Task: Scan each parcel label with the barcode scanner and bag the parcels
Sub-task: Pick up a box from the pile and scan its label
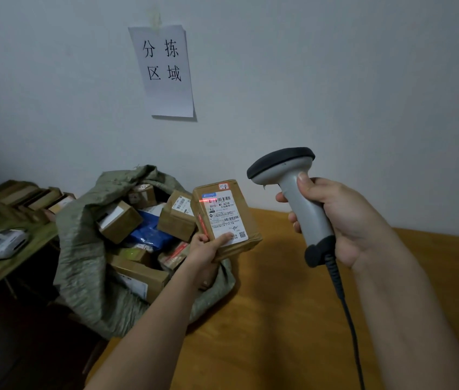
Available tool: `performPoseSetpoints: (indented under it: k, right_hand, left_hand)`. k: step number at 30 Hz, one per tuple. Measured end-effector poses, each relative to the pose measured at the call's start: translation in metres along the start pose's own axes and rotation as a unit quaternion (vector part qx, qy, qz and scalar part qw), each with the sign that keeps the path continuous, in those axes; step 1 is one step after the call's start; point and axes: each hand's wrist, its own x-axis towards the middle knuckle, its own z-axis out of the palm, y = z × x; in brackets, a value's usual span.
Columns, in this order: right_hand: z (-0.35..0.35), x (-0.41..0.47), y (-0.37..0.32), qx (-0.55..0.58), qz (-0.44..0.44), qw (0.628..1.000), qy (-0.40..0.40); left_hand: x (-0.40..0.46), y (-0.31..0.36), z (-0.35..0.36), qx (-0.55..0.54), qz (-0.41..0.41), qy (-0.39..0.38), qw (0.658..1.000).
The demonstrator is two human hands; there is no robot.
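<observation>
My left hand [204, 249] holds a small brown cardboard parcel [224, 218] from below, thumb on the lower edge of its white label, tilted up toward me. A red scan line lies across the label's top barcode. My right hand [343, 220] grips the handle of a grey barcode scanner [293, 190], its dark head pointing left at the parcel. The scanner's black cable hangs down over the table. Behind the parcel a green woven bag [81, 266] stands open, holding several brown boxes and a blue packet.
A wooden table [264, 319] spreads under both arms. To the left, a green surface carries a white device [0, 243] and a row of brown boxes [22, 198]. A paper sign [163, 71] hangs on the pale wall.
</observation>
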Motion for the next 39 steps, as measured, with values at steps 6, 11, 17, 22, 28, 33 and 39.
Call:
performPoseSetpoints:
  k: [6, 11, 17, 22, 28, 33, 39]
  right_hand:
    - [0.058, 0.017, 0.019, 0.019, 0.006, 0.999, 0.026]
    - [0.128, 0.046, 0.054, 0.102, 0.038, 0.993, 0.037]
    - [0.164, 0.094, 0.143, 0.259, 0.107, 0.947, 0.160]
    - [0.156, 0.107, 0.225, 0.395, 0.211, 0.868, 0.213]
    - [0.136, 0.140, 0.308, 0.344, 0.310, 0.835, 0.297]
    - [0.131, 0.182, 0.346, 0.265, 0.337, 0.857, 0.286]
    - [0.128, 0.218, 0.368, 0.171, 0.330, 0.871, 0.322]
  left_hand:
    - [0.033, 0.008, -0.055, 0.030, -0.005, -0.063, 0.998]
    - [0.065, 0.029, -0.139, 0.105, 0.072, -0.061, 0.990]
    - [0.095, 0.050, -0.225, 0.525, 0.279, 0.008, 0.804]
    - [0.118, 0.022, -0.246, 0.685, 0.390, 0.015, 0.615]
    - [0.131, 0.018, -0.222, 0.737, 0.442, -0.008, 0.510]
    - [0.151, 0.020, -0.204, 0.730, 0.481, -0.082, 0.479]
    - [0.179, 0.025, -0.199, 0.699, 0.487, -0.114, 0.510]
